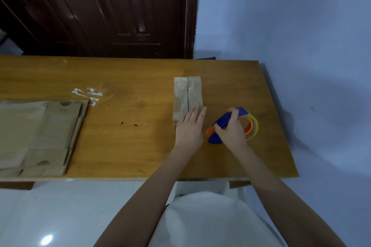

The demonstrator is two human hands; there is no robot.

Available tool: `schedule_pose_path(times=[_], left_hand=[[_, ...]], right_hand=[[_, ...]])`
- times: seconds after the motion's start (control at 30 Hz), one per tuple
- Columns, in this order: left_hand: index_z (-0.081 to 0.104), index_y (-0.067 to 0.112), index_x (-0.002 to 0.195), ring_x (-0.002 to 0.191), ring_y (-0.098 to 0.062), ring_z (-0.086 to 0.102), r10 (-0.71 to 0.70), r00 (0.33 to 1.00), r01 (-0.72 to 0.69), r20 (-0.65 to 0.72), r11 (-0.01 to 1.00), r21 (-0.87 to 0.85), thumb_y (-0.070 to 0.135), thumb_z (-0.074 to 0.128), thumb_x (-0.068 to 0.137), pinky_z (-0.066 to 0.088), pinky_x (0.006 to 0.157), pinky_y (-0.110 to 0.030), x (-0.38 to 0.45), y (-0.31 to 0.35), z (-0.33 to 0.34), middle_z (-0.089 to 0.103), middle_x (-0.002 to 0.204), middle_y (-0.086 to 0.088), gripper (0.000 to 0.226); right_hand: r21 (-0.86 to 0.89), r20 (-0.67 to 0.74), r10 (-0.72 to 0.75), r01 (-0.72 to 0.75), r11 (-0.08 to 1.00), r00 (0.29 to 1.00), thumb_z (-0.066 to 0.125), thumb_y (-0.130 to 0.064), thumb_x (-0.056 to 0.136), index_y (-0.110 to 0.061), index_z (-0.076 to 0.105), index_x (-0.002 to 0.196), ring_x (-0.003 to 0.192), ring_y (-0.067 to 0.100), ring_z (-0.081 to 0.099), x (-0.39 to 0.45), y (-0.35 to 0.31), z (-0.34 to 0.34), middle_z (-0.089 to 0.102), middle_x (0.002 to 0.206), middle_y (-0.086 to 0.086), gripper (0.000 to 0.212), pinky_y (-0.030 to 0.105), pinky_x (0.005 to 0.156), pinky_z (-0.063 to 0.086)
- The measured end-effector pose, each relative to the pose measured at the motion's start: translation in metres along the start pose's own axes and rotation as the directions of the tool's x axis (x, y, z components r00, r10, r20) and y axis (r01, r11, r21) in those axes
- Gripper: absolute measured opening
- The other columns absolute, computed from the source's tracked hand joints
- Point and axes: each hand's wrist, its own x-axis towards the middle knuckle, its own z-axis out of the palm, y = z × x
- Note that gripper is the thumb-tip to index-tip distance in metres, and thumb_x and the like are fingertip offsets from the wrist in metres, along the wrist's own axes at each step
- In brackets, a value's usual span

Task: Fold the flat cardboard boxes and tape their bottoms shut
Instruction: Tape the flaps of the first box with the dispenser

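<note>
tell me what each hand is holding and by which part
The right hand grips the tape dispenser by its blue handle. The left hand holds nothing; it lies flat on the taped box.

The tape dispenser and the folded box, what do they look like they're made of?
Tape dispenser: likely hard plastic, smooth blue body and orange hub, held by the right hand.
Folded box: dull brown cardboard, with glossy clear tape along its seam; the left hand rests on it.
</note>
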Motion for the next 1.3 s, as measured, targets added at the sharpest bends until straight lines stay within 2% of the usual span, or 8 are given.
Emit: schedule_pose_path(times=[0.3,0.5,0.6,0.73,0.87,1.03,1.13,1.3], left_hand=[[0.041,0.016,0.133,0.126,-0.028,0.032,0.079,0.992,-0.094,0.101,0.985,0.146,0.041,0.066,0.076,0.021,0.109,-0.037,0.022,0.004,-0.019,0.037,0.132,-0.009,0.066],[0.035,0.016,0.142,0.143,-0.023,0.018,0.300,0.943,-0.260,0.147,0.935,-0.240,0.034,0.069,0.076,0.021,0.114,-0.040,0.022,0.011,-0.029,0.033,0.149,-0.006,0.077],[0.035,0.016,0.143,0.142,-0.024,0.023,0.299,0.934,-0.194,0.196,0.884,-0.426,0.032,0.069,0.081,0.025,0.113,-0.040,0.020,0.017,-0.033,0.041,0.145,-0.005,0.072],[0.033,0.013,0.144,0.132,-0.026,0.038,0.261,0.950,-0.154,0.171,0.869,-0.470,0.030,0.066,0.085,0.034,0.106,-0.036,0.019,0.025,-0.035,0.046,0.140,-0.007,0.070],[0.018,0.013,0.148,0.132,-0.022,0.040,0.008,0.983,0.106,0.185,0.794,-0.598,0.029,0.068,0.084,0.040,0.103,-0.034,0.011,0.038,-0.031,0.034,0.148,-0.008,0.083],[0.031,0.012,0.143,0.117,-0.025,0.050,0.105,0.994,-0.068,0.034,0.830,-0.553,0.037,0.065,0.087,0.046,0.093,-0.036,0.014,0.053,-0.021,0.047,0.132,-0.008,0.071],[0.039,0.012,0.137,0.110,-0.026,0.052,0.124,0.990,-0.072,0.061,0.840,-0.538,0.037,0.058,0.091,0.045,0.089,-0.036,0.027,0.056,-0.020,0.051,0.125,-0.009,0.056],[0.036,0.011,0.138,0.111,-0.025,0.051,0.131,0.973,0.006,0.192,0.813,-0.583,0.038,0.054,0.094,0.044,0.091,-0.036,0.048,0.057,-0.026,0.052,0.125,-0.009,0.055]], right_hand=[[0.092,0.115,0.253,-0.264,0.960,0.961,0.058,-0.033,0.089,-0.013,0.021,0.137,0.062,0.020,0.054,0.021,-0.024,-0.038,0.054,0.070,0.003,0.064,0.033,0.057,0.040],[0.128,0.251,0.411,-0.451,0.883,0.876,0.052,-0.042,0.090,-0.009,0.004,0.146,0.097,0.027,0.054,0.028,-0.022,-0.049,0.050,0.104,0.008,0.080,0.037,0.081,0.042],[0.132,0.277,0.456,-0.504,0.854,0.846,0.053,-0.041,0.090,-0.007,0.005,0.144,0.103,0.028,0.050,0.030,-0.020,-0.051,0.048,0.113,0.011,0.080,0.041,0.092,0.043],[0.143,0.283,0.454,-0.505,0.851,0.845,0.053,-0.041,0.090,-0.008,0.009,0.141,0.100,0.026,0.049,0.029,-0.018,-0.057,0.047,0.110,0.011,0.075,0.040,0.090,0.043],[0.203,0.255,0.459,-0.511,0.836,0.851,0.054,-0.039,0.090,-0.007,0.008,0.142,0.100,0.023,0.044,0.031,-0.017,-0.064,0.045,0.119,0.013,0.077,0.039,0.089,0.041],[0.266,0.249,0.539,-0.592,0.761,0.805,0.056,-0.039,0.090,-0.002,0.005,0.146,0.110,0.029,0.047,0.039,-0.016,-0.067,0.042,0.130,0.016,0.084,0.036,0.087,0.041],[0.255,0.274,0.576,-0.635,0.729,0.770,0.053,-0.041,0.090,-0.005,0.009,0.146,0.104,0.029,0.047,0.041,-0.012,-0.070,0.045,0.128,0.015,0.080,0.040,0.092,0.043],[0.218,0.483,0.516,-0.669,0.711,0.707,0.038,-0.054,0.093,-0.013,0.008,0.151,0.131,0.028,0.038,0.040,0.001,-0.083,0.027,0.151,0.013,0.078,0.043,0.108,0.035]])
